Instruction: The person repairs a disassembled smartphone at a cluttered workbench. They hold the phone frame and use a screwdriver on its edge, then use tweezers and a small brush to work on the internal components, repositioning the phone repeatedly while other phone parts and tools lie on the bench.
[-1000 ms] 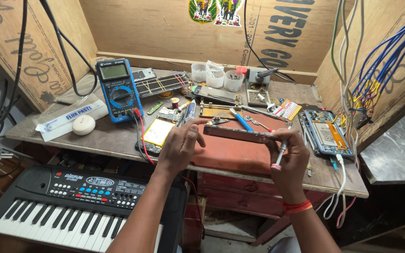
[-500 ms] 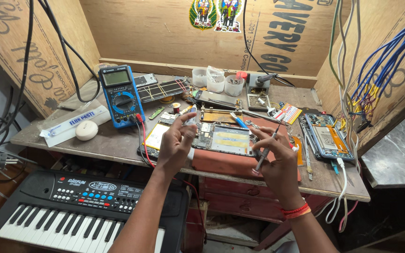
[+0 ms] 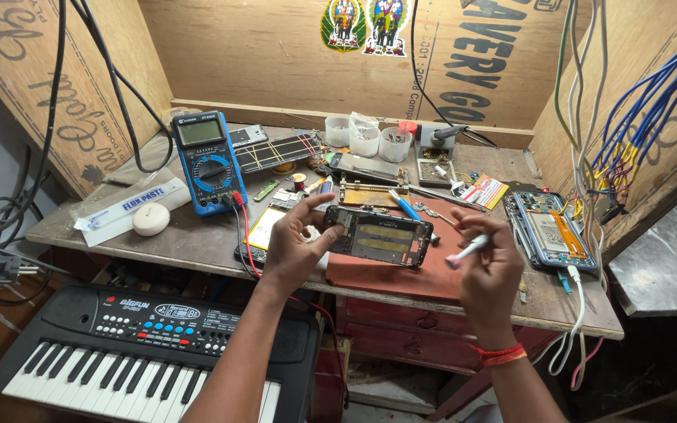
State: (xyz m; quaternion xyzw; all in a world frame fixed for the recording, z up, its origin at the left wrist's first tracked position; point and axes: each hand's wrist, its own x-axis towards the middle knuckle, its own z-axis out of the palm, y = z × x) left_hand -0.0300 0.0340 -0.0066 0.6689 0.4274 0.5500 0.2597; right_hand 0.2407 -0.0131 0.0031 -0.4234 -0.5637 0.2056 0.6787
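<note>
An opened phone (image 3: 378, 236) is gripped at its left end by the curled fingers (image 3: 316, 227) of the left hand (image 3: 295, 243) and is held level just above a red mat (image 3: 401, 274) on the desk (image 3: 197, 243). A white tool (image 3: 468, 249) is pinched between the closed fingers (image 3: 489, 239) of the right hand (image 3: 491, 274), just beside the phone's right end. A blue meter (image 3: 207, 160) is stood to the left, near a long white box (image 3: 131, 205) with blue lettering. A second opened phone (image 3: 548, 231) is laid at the right. A bright sticker (image 3: 362, 23) is fixed on the brown back board, and a small red and yellow card (image 3: 486, 190) is laid behind the mat.
</note>
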